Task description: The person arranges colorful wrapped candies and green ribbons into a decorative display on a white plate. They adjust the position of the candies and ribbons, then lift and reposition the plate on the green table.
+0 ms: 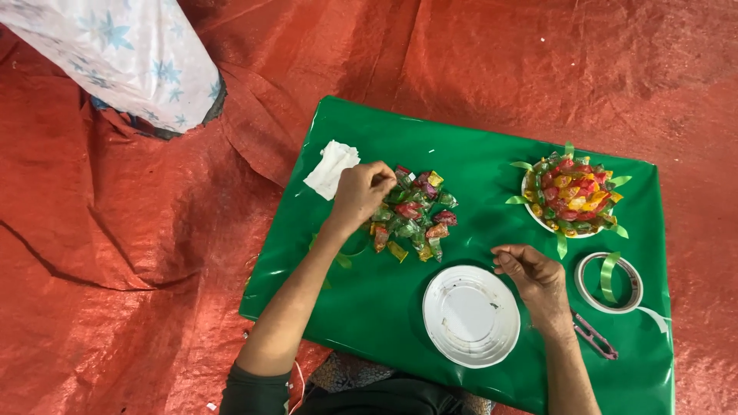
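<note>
Two hands work over a green glossy sheet (477,146) spread on a red tarpaulin (115,230). Near the sheet's front edge lies a bare white paper plate (470,315), just left of the right hand (538,284), whose fingers are loosely curled on nothing I can see. The heap of wrapped candies (415,215) sits mid-sheet; the left hand (360,194) rests at its upper left edge, fingertips pinched together on one sweet there. They look light, small and crinkly, their film slippery; a twisted wrapper end seems the best hold.
</note>
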